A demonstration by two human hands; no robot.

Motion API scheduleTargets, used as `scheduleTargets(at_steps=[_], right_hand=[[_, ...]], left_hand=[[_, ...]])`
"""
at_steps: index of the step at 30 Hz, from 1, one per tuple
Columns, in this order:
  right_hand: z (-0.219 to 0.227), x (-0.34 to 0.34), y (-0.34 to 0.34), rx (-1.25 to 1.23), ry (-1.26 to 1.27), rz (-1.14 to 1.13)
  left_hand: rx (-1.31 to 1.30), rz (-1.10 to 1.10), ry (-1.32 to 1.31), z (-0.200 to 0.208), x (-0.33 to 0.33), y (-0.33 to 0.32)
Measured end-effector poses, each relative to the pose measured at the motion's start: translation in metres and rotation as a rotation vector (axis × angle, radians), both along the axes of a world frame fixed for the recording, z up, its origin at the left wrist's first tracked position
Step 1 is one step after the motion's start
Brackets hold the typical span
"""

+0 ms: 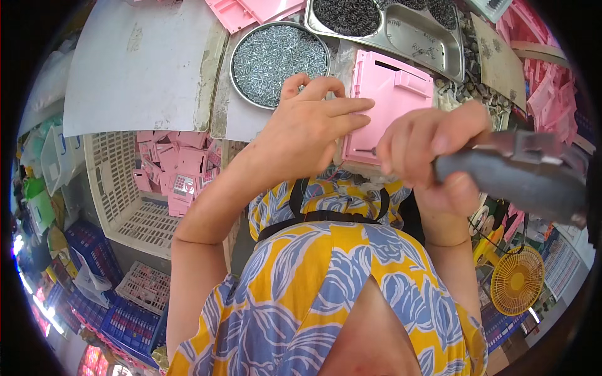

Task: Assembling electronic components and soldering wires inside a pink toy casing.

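Observation:
A pink plastic panel (385,94), rectangular with a slot and a raised bar near its far end, lies in front of me. My left hand (310,122) reaches over the panel's left edge, its fingers spread and two fingertips on or just above the pink surface. In my right hand (433,147) is a dark power screwdriver (511,172), held sideways. Its thin bit points left over the near part of the panel. Whether the bit touches a screw cannot be made out. Just beyond my left hand stands a round metal tray (327,66) full of small silver screws.
A steel compartment tray (461,59) with dark screws stands at the far side. More pink parts (254,11) lie at the back and right. A white slatted crate (113,188) with pink pieces stands low on the left. A yellow fan (517,282) is at lower right.

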State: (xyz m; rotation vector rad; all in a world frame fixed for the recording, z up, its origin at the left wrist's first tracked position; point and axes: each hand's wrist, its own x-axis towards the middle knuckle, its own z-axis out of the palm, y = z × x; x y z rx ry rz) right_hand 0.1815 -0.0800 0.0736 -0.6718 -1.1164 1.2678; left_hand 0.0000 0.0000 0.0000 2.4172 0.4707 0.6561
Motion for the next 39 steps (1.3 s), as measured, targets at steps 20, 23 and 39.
scheduleTargets(at_steps=[20,23,39], right_hand=[[0.004,0.029,0.003,0.079,0.162,0.066],[0.055,0.077,0.006,0.325,0.539,0.33],[0.021,0.152,-0.003,0.026,-0.339,-0.49]], left_hand=[[0.273,0.115,-0.017,-0.017,0.119,0.025],[0.363,0.005,-0.126,0.011,0.139,0.025],[-0.845,1.364,1.301,-0.145,-0.498,-0.074]])
